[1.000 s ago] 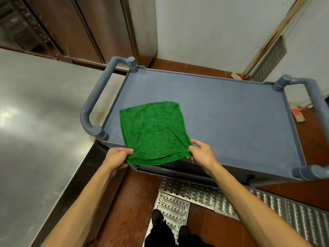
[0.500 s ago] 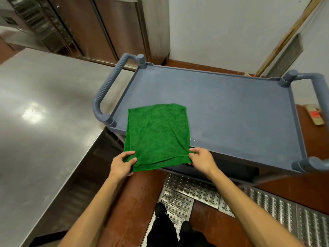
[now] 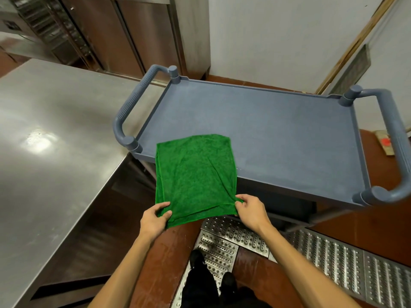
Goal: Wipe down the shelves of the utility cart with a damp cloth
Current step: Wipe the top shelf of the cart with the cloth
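A green cloth lies spread with its far half on the top shelf of the grey-blue utility cart and its near half hanging past the cart's front edge. My left hand pinches the cloth's near left corner. My right hand pinches the near right corner. Both hands are in front of the cart, over the floor. The cart has a curved handle at each end; its lower shelves are mostly hidden under the top one.
A stainless steel table stands close on the left of the cart. Perforated metal drain grates run across the red floor under my feet. A white wall and steel cabinet doors stand behind the cart.
Both hands have drawn the cloth toward me, so more of it now hangs off the cart's front edge. The view has shifted back from the cart.
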{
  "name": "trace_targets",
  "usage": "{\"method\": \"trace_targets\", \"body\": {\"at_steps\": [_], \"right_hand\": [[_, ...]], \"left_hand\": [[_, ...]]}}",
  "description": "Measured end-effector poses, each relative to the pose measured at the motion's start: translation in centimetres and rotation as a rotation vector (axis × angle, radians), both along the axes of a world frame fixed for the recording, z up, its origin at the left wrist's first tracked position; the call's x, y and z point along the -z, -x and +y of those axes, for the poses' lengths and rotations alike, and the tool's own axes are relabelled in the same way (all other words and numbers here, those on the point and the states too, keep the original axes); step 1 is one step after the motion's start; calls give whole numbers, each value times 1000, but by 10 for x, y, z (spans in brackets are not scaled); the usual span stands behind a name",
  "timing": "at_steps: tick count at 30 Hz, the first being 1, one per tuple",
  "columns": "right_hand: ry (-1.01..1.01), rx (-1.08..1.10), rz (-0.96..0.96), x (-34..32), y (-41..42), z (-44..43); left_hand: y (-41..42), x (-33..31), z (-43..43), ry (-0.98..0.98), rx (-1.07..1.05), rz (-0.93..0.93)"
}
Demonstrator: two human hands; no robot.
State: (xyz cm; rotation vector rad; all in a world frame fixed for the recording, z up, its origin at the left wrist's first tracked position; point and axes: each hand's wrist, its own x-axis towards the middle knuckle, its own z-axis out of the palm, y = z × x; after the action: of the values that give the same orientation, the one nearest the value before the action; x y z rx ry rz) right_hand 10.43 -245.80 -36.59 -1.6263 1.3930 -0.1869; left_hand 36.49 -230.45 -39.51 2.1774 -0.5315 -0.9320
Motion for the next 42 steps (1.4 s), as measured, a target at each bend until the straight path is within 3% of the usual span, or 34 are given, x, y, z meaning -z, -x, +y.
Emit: {"method": "trace_targets", "body": {"at_steps": [13,23,26,35,38,42], "right_hand": [[26,-44,-2,-3,33,42],[4,44,-255,-31,57,55],[23,75,-324,-47,56,45],[90,199,-604,-106,14,-18],[18,351,-700,-107,-3,-48],[6,490,-642,-84,-27,-82]], "left_hand": [[39,-5,32,3,63,-3],[37,-47,42,132,135,-51],[30,-77,28,220,162,-162],[-18,-140,-53,513,66,-193],[-34,-148,-90,514,103,-220],[-55,-127,-135,412,208,-283]]}}
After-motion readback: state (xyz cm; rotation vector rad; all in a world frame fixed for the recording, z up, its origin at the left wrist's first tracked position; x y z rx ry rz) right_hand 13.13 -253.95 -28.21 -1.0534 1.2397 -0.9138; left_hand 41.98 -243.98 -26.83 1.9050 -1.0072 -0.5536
